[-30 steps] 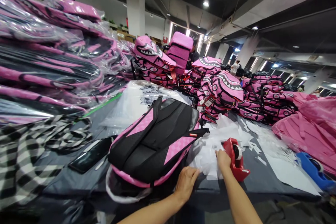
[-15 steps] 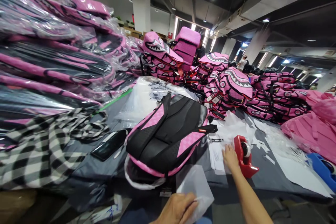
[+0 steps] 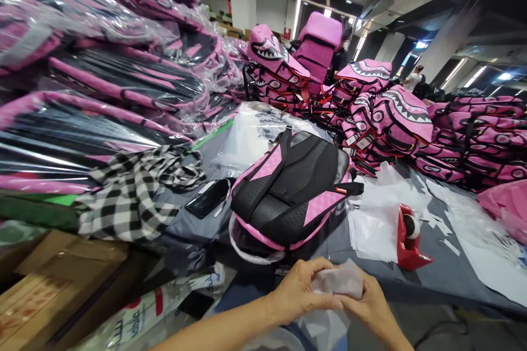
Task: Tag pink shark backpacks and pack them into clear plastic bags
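A sheet of thin white paper (image 3: 338, 281) is bunched or folded between my two hands, in front of the table edge. My left hand (image 3: 302, 292) pinches its left side, and my right hand (image 3: 368, 299) grips its right side. Part of the sheet hangs loose below them. Just beyond lies a pink and black backpack (image 3: 298, 181), back panel up with its straps showing. Whitish lining shows at the backpack's near end. To the right, a red tape dispenser (image 3: 405, 247) stands beside a pile of white paper sheets (image 3: 373, 225).
Plastic-wrapped backpacks (image 3: 135, 77) are stacked high at the left. More pink shark-mouth backpacks (image 3: 395, 120) are heaped at the back. A checkered cloth (image 3: 127, 192) and a phone (image 3: 208, 199) lie left; a cardboard box (image 3: 69, 285) sits lower left.
My right hand has left the paper pile beside the tape dispenser and joined my left on the thin sheet, now bunched between them. The view has swung left.
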{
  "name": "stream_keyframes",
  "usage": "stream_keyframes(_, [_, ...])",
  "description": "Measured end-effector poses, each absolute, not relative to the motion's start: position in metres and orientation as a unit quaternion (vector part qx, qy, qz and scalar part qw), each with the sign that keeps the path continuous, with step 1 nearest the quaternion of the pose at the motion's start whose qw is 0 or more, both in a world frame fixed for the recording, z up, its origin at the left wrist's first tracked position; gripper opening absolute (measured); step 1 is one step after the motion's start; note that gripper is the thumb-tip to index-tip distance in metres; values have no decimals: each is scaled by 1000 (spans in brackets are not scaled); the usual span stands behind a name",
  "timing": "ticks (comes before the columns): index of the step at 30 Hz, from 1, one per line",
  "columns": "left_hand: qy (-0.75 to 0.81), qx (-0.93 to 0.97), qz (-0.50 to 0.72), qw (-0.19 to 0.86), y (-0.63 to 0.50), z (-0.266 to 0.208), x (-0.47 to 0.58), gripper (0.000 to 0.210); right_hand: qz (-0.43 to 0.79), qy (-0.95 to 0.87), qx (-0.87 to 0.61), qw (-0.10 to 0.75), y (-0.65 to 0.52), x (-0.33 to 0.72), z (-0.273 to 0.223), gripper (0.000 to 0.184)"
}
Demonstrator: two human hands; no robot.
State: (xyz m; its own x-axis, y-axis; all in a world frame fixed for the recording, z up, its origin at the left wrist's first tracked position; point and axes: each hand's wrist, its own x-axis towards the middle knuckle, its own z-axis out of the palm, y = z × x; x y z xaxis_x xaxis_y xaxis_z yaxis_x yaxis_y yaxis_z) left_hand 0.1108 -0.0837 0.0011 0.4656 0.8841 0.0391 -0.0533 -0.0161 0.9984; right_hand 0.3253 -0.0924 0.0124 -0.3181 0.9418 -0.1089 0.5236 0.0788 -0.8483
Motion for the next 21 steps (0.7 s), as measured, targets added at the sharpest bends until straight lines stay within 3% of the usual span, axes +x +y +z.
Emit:
stream_keyframes(5, [405, 502, 412, 643, -98, -23, 104, 44, 472, -656, -527, 263, -97, 330, 0, 49])
stream_keyframes(9, [431, 615, 406, 521, -114, -47, 101, 32, 471, -672, -509, 259, -91, 320, -8, 56])
stream_keyframes(13, [464, 651, 437, 412, -127, -69, 82, 34, 407, -688, -532, 279, -90, 313, -22, 56])
stream_keyframes(18, [459, 674, 529, 237, -143, -74, 53, 13, 385, -774, -488, 124, -95, 332, -27, 49])
stream_keyframes(21, [315, 781, 502, 198, -141, -60, 60, 29, 340, -805, -472, 116, -82, 350, -10, 44])
